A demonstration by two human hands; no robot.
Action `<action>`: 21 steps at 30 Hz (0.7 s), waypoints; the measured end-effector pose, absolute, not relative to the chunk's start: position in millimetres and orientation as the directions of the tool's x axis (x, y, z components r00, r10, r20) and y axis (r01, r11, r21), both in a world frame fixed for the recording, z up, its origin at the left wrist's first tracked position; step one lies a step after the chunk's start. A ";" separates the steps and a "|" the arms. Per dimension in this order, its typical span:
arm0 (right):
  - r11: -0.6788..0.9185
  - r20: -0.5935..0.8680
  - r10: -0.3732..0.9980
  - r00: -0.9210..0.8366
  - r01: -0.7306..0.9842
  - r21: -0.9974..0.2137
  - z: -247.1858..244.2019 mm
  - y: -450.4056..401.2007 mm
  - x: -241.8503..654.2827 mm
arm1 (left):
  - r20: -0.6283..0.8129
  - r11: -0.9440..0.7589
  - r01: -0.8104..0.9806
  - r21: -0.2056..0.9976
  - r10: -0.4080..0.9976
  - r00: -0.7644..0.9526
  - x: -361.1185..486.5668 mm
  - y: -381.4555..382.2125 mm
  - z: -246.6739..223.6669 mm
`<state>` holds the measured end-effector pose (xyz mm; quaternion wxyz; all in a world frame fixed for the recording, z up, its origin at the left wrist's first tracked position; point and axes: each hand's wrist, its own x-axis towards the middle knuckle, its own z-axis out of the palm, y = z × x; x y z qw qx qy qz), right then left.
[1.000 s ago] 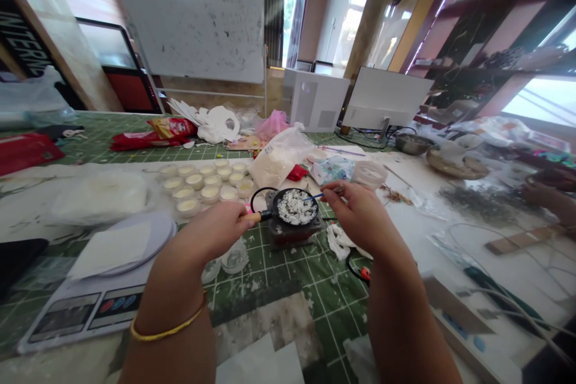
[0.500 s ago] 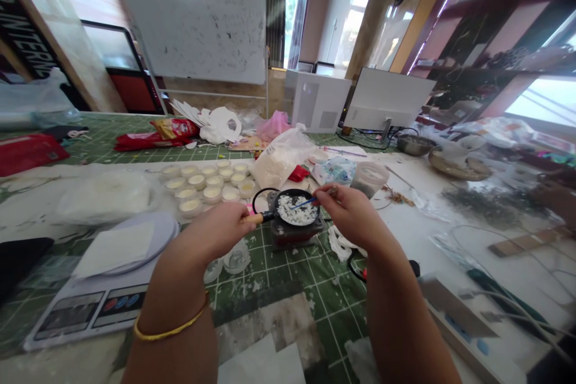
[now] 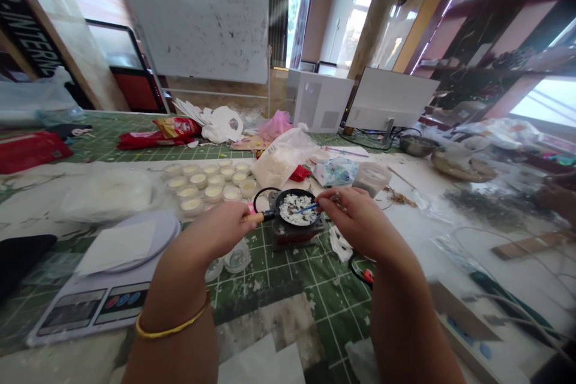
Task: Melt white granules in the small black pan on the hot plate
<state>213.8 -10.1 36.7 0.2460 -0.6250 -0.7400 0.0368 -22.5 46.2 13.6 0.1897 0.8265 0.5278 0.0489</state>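
A small black pan rests on a dark little stove and holds white flakes. My left hand is closed around the pan's wooden handle, left of the pan. From the right, my right hand pinches a thin blue stick, whose far end lies among the white flakes. Behind and left of the pan stand several small clear cups with pale yellow contents. An open plastic bag of white material leans just behind the pan.
Left on the table are a kitchen scale with paper on it and a bulky plastic bag. Clear empty cups sit near my left wrist. A power strip and cables lie right. A monitor stands behind.
My right hand and the blue stick have shifted slightly right, and the stick's tip has moved through the flakes. The flakes lie differently in the pan. My left hand keeps its hold.
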 end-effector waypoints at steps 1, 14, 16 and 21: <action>0.207 0.315 0.945 -0.093 0.913 -0.351 36.4 -10.4 213.6 | -0.118 -0.371 0.851 0.372 0.891 0.439 -22.5 46.1 13.5; 0.167 0.354 0.935 -0.009 0.892 -0.419 42.1 -18.7 215.2 | -0.127 -0.367 0.853 0.370 0.890 0.438 -23.1 47.4 12.8; 0.192 0.336 0.941 -0.042 0.883 -0.428 42.5 -19.3 215.8 | -0.122 -0.359 0.857 0.370 0.895 0.428 -22.6 46.9 13.7; 0.138 0.342 0.940 -0.007 0.923 -0.360 43.0 -18.8 214.2 | -0.085 -0.347 0.860 0.373 0.911 0.404 -22.0 46.4 15.5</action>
